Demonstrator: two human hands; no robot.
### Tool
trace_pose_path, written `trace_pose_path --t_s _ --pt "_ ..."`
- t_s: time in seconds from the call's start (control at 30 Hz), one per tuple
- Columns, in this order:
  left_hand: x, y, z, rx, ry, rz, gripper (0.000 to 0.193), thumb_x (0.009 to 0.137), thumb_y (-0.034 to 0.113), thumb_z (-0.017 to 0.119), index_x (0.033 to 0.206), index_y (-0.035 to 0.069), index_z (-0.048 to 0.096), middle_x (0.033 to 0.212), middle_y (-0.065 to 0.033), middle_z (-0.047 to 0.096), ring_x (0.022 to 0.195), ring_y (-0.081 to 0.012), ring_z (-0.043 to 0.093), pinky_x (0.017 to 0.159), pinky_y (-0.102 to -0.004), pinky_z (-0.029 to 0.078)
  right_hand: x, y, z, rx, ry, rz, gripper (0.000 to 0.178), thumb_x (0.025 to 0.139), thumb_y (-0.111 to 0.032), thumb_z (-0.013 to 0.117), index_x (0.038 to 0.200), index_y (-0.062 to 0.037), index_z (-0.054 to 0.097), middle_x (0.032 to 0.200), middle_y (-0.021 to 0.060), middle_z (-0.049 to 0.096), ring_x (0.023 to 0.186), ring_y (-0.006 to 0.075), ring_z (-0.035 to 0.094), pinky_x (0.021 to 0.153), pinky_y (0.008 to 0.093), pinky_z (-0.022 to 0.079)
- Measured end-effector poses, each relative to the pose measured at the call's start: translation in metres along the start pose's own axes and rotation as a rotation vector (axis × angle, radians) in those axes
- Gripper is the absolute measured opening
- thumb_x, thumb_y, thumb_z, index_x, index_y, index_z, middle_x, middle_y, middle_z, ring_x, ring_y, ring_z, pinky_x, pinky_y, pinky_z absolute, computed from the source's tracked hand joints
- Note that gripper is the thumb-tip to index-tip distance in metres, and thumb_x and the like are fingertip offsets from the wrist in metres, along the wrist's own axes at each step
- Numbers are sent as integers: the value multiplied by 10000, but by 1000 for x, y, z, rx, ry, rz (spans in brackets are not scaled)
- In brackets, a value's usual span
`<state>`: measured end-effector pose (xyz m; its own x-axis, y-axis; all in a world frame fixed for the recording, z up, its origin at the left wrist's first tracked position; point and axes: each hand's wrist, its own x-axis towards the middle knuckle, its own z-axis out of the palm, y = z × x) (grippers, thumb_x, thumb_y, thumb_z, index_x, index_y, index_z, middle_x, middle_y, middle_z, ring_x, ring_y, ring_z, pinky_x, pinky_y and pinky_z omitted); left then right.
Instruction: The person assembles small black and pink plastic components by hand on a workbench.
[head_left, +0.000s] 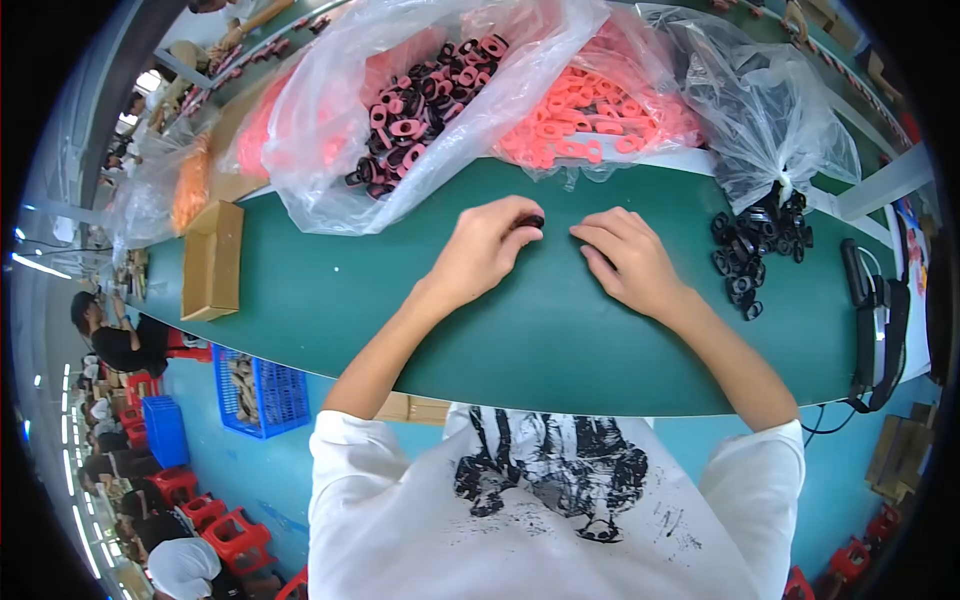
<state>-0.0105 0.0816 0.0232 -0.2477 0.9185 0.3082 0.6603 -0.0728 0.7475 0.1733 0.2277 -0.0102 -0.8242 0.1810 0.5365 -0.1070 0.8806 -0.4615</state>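
Observation:
My left hand [482, 252] is closed on a small black ring-shaped part [530, 221], pinched between thumb and fingers just above the green table [480, 350]. To its right, a short gap away, my right hand [632, 262] has its fingers stretched out and slightly bent, the thumb apart, with nothing visible in it. Beyond my left hand, an open clear plastic bag [325, 200] holds black-and-pink ring parts [405, 128]. Loose pink ring parts [580, 110] fill another bag at the far middle. A pile of black parts [745, 250] lies right of my right hand.
A cardboard box [212, 262] stands at the table's left. Clear bagging [770, 110] gathers at the back right, and a black strapped device [872, 320] sits at the right edge. On the floor are a blue crate [262, 395] and red stools [238, 540]; other people sit at left.

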Motion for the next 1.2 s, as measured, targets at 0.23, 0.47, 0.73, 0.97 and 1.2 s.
trace_pose_path --t_s 0.23,0.47,0.73,0.97,1.2 --pt "64 2 -107 166 293 -19 386 872 108 703 1215 -30 593 898 -162 687 762 -256 672 683 -330 545 3 -1 -2 45 -36 17 246 797 6 661 1043 2 667 962 124 651 881 306 609 798 404 485" --pt "-12 -49 -110 1100 -155 -118 403 850 148 687 1217 1 605 1011 -200 693 918 -357 683 801 -432 538 4 0 -3 40 30 44 238 802 21 644 1039 3 659 946 135 646 857 315 600 779 404 483" --pt "162 -31 -223 989 474 408 162 918 111 546 1007 27 653 841 -230 673 826 -432 649 714 -462 517 -2 8 -8 70 43 74 180 804 25 641 983 19 659 921 134 644 837 314 597 745 394 494" --pt "186 -25 -224 1218 395 223 192 941 184 554 1066 43 595 823 -251 649 849 -454 625 744 -540 484 -7 11 -4 73 41 23 200 763 20 659 962 5 661 920 114 641 868 295 615 762 388 506" --pt "104 49 -78 1065 246 534 564 754 17 639 1297 143 550 1329 -179 505 1143 -396 555 872 -461 509 -38 -31 -59 -172 61 142 312 756 -68 700 1065 -50 663 1102 116 629 1039 322 595 915 428 465"
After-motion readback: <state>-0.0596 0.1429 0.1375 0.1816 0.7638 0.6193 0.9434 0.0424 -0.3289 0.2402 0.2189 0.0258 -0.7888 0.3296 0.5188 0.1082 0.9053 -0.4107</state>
